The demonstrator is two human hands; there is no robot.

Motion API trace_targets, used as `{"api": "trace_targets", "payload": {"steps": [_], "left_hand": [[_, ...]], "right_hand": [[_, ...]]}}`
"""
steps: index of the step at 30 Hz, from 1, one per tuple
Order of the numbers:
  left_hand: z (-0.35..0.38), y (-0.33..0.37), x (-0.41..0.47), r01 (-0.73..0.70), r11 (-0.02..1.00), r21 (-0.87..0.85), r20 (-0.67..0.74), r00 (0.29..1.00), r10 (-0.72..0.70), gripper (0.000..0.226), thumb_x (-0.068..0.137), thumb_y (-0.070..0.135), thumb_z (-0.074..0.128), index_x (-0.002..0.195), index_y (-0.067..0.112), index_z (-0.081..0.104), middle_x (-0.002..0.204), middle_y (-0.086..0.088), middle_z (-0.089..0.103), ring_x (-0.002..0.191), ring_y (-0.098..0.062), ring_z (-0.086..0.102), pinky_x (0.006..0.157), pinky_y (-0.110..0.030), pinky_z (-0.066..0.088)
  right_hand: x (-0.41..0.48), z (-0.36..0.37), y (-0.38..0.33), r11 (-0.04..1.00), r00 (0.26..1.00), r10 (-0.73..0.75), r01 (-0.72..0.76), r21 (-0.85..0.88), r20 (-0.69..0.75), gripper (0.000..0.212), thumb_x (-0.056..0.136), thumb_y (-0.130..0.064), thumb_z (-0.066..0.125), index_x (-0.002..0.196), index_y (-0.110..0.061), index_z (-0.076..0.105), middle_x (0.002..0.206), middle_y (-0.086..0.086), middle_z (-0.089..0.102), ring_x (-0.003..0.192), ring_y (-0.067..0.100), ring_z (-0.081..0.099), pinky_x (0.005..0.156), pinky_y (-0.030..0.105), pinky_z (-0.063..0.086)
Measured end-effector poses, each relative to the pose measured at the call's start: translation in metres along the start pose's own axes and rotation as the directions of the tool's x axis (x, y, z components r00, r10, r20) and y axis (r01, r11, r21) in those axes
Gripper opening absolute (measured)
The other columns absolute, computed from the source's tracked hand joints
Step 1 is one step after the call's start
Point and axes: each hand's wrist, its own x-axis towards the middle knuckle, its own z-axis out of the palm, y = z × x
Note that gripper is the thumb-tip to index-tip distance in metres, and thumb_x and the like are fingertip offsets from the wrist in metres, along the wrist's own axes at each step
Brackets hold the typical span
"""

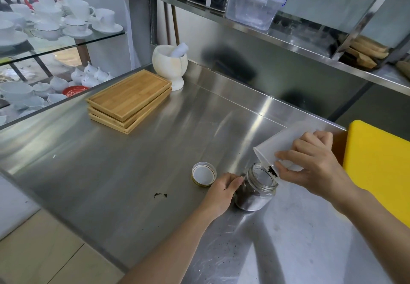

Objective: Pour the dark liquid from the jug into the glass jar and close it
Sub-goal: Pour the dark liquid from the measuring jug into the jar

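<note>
**Pour nearly done, lid still waiting**

Starting at the left of the steel counter (133, 173): a stack of wooden trays (128, 100) sits well off toward ten o'clock from the action, with a stone mortar (169, 66) just behind it. Not in play. Closer in, a small dark spill (160, 195) marks the counter at nine o'clock from the jar.

Next, the lid (204, 174) — lying upside down, just beside the left hand, at about ten o'clock from the jar. Not on yet!

The left hand (221, 192) is wrapped around the side of the glass jar (255, 189), fingers pressed against the glass, steadying it. The jar leans toward the jug and shows dark material in its lower part, looking more like grounds than liquid.

At two o'clock, the right hand (310, 164) clamps the white jug (286, 144), tipped steeply, rim right over the jar's mouth. Only a dark clump clings at the lip, so the jug looks almost empty.

Left to do, by my reckoning: finish the last dregs, set the jug down, fetch that lid and close the jar.
</note>
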Motion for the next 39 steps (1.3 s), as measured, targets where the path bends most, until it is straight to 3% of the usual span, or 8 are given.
{"api": "trace_targets", "payload": {"steps": [2, 7, 11, 19, 25, 30, 36, 39], "left_hand": [[0.0001, -0.0011, 0.0005, 0.007, 1.000, -0.002, -0.003, 1.000, -0.007, 0.018, 0.090, 0.035, 0.050, 0.073, 0.031, 0.051, 0.073, 0.011, 0.054, 0.070, -0.003, 0.050, 0.073, -0.023, 0.038], [0.0007, -0.0030, 0.0015, -0.003, 1.000, -0.002, 0.001, 1.000, 0.003, 0.018, 0.090, 0.034, 0.050, 0.073, 0.031, 0.052, 0.075, 0.009, 0.054, 0.071, -0.005, 0.050, 0.076, -0.025, 0.039], [0.0006, -0.0014, 0.0011, -0.004, 1.000, -0.013, 0.001, 1.000, 0.004, 0.019, 0.091, 0.031, 0.050, 0.071, 0.031, 0.052, 0.075, 0.010, 0.054, 0.069, -0.001, 0.049, 0.071, -0.020, 0.037], [0.0010, -0.0053, 0.0032, 0.003, 1.000, -0.012, 0.010, 1.000, -0.003, 0.020, 0.090, 0.032, 0.050, 0.071, 0.032, 0.052, 0.075, 0.009, 0.054, 0.071, -0.004, 0.050, 0.076, -0.026, 0.038], [-0.0001, -0.0031, 0.0029, 0.000, 1.000, 0.004, 0.010, 1.000, 0.000, 0.021, 0.091, 0.031, 0.050, 0.070, 0.034, 0.050, 0.075, 0.011, 0.053, 0.070, -0.002, 0.049, 0.073, -0.022, 0.037], [0.0001, -0.0035, 0.0034, -0.003, 1.000, 0.007, 0.006, 1.000, 0.003, 0.019, 0.090, 0.032, 0.050, 0.071, 0.035, 0.051, 0.077, 0.011, 0.054, 0.072, -0.002, 0.050, 0.076, -0.024, 0.037], [-0.0008, -0.0035, 0.0024, -0.009, 1.000, 0.020, 0.019, 1.000, 0.009, 0.014, 0.090, 0.034, 0.049, 0.084, 0.024, 0.056, 0.089, 0.002, 0.059, 0.079, -0.007, 0.052, 0.077, -0.023, 0.038], [-0.0018, -0.0013, 0.0016, -0.019, 0.999, 0.038, 0.016, 1.000, 0.018, 0.016, 0.091, 0.033, 0.049, 0.083, 0.021, 0.055, 0.084, 0.002, 0.056, 0.074, -0.005, 0.050, 0.072, -0.021, 0.037]], "right_hand": [[0.0000, 0.0000, -0.0003, 1.000, 1.000, -0.005, 0.005, -0.009, 0.003, 0.019, 0.070, -0.022, 0.071, 0.073, -0.003, 0.071, 0.062, 0.013, 0.059, 0.073, 0.018, 0.037, 0.072, 0.036, 0.027], [-0.0020, 0.0017, -0.0024, 0.999, 0.999, -0.032, 0.032, -0.010, 0.004, 0.026, 0.077, -0.026, 0.059, 0.073, -0.003, 0.071, 0.062, 0.013, 0.057, 0.073, 0.019, 0.037, 0.072, 0.036, 0.027], [-0.0033, 0.0025, -0.0023, 1.000, 1.000, -0.027, 0.027, -0.008, -0.003, 0.026, 0.078, -0.026, 0.059, 0.072, -0.004, 0.071, 0.061, 0.012, 0.056, 0.072, 0.021, 0.036, 0.071, 0.035, 0.027], [-0.0024, 0.0049, -0.0041, 1.000, 1.000, -0.018, 0.019, 0.009, -0.014, 0.027, 0.078, -0.026, 0.058, 0.071, -0.004, 0.071, 0.060, 0.013, 0.056, 0.072, 0.019, 0.037, 0.072, 0.037, 0.028], [-0.0026, 0.0063, -0.0044, 0.998, 0.999, -0.015, 0.016, 0.053, -0.031, 0.044, 0.091, -0.035, 0.046, 0.071, -0.004, 0.071, 0.060, 0.012, 0.055, 0.071, 0.020, 0.036, 0.071, 0.036, 0.026], [-0.0008, 0.0043, -0.0069, 0.999, 0.999, -0.031, 0.032, 0.031, -0.043, 0.029, 0.082, -0.025, 0.056, 0.069, -0.004, 0.070, 0.057, 0.012, 0.052, 0.069, 0.020, 0.035, 0.069, 0.038, 0.026], [-0.0018, 0.0045, -0.0043, 0.999, 0.999, -0.001, 0.002, 0.036, -0.037, 0.034, 0.086, -0.028, 0.053, 0.071, -0.003, 0.071, 0.058, 0.013, 0.054, 0.070, 0.021, 0.035, 0.069, 0.037, 0.026], [-0.0026, 0.0041, -0.0045, 1.000, 0.999, -0.006, 0.007, 0.028, -0.034, 0.034, 0.085, -0.028, 0.053, 0.072, -0.003, 0.071, 0.058, 0.012, 0.054, 0.070, 0.018, 0.035, 0.069, 0.037, 0.026]]}}
